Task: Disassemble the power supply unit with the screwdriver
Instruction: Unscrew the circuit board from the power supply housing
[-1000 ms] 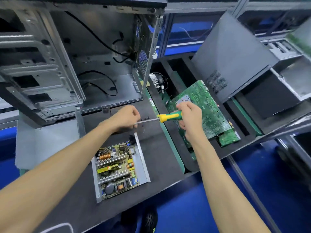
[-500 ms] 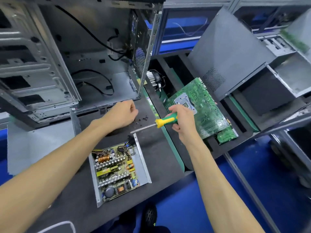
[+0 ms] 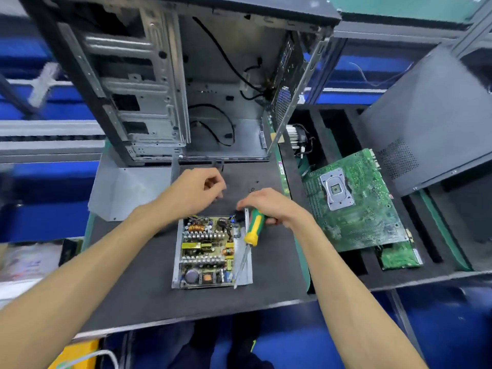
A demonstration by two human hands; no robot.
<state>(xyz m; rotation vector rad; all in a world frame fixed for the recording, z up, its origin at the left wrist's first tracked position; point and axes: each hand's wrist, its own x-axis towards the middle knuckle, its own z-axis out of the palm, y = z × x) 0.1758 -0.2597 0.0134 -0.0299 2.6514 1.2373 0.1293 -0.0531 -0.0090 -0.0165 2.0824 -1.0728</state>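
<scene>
The power supply unit [image 3: 210,251] lies open near the front edge of the dark surface [image 3: 149,288], its cover off and the circuit board facing up inside the metal tray, which leaves the board's fixings reachable from above. The right hand [image 3: 269,206] is closed around the green and yellow handle of the screwdriver [image 3: 249,242], gripping it at the far end so that the shaft runs back toward the person along the tray's right wall, with the tip down near the front right corner; this looks like lining up on a screw there, though no screw head can be made out. The left hand [image 3: 197,193] hovers just beyond the unit with its fingers loosely curled; whether it pinches anything small cannot be told. A few small dark screws [image 3: 253,189] lie on the surface just beyond the right hand, probably parked there so they stay together. An emptied computer case [image 3: 186,89] stands behind, and a green motherboard [image 3: 351,203] rests in a foam tray [image 3: 436,257] to the right, well clear of the work.
</scene>
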